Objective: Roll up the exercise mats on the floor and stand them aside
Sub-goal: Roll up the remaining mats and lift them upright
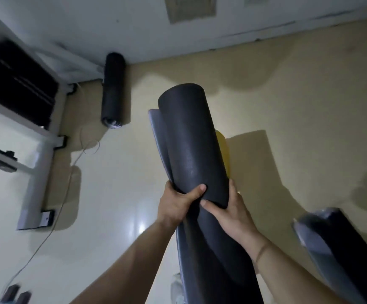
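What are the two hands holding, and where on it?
Both hands grip the rolled dark mat around its middle: left hand on its left side, right hand on its right.

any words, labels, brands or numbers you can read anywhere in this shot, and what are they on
No text can be read anywhere in this view.
held mat: plain dark surface, no print or label showing.
mat by the wall: no marking visible.
wall panel: pale and blurred, nothing legible.
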Demonstrator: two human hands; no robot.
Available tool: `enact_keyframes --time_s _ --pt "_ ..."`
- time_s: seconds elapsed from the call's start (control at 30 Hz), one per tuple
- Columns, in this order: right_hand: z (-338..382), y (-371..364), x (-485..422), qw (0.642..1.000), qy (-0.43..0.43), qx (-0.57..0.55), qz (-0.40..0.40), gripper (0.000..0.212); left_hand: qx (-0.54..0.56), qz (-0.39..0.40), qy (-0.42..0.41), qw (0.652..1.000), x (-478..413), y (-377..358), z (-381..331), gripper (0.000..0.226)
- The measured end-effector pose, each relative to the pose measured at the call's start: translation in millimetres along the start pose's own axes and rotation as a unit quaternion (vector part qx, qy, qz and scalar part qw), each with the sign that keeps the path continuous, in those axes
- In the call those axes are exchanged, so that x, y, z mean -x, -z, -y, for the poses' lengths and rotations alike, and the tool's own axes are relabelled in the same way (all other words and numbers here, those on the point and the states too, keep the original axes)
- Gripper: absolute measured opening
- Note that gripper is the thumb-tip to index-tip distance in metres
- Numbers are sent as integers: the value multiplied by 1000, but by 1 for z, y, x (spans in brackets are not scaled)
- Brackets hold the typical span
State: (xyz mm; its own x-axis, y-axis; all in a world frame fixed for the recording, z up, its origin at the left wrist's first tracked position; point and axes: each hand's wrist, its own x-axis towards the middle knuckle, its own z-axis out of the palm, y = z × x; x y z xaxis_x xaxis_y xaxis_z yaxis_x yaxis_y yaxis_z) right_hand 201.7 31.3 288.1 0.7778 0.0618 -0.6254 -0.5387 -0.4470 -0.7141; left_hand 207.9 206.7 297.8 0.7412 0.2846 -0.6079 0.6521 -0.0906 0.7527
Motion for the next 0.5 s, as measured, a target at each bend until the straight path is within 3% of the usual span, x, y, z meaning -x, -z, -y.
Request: enact_keyframes --time_s 0.23,0.5 --pt "158 -100 -60 998 39 -3 55 117 -2 -69 -29 997 -71 159 -70 85" --pt "263 -167 -159 997 53 11 53 124 -10 -97 -35 995 -185 247 -129 98"
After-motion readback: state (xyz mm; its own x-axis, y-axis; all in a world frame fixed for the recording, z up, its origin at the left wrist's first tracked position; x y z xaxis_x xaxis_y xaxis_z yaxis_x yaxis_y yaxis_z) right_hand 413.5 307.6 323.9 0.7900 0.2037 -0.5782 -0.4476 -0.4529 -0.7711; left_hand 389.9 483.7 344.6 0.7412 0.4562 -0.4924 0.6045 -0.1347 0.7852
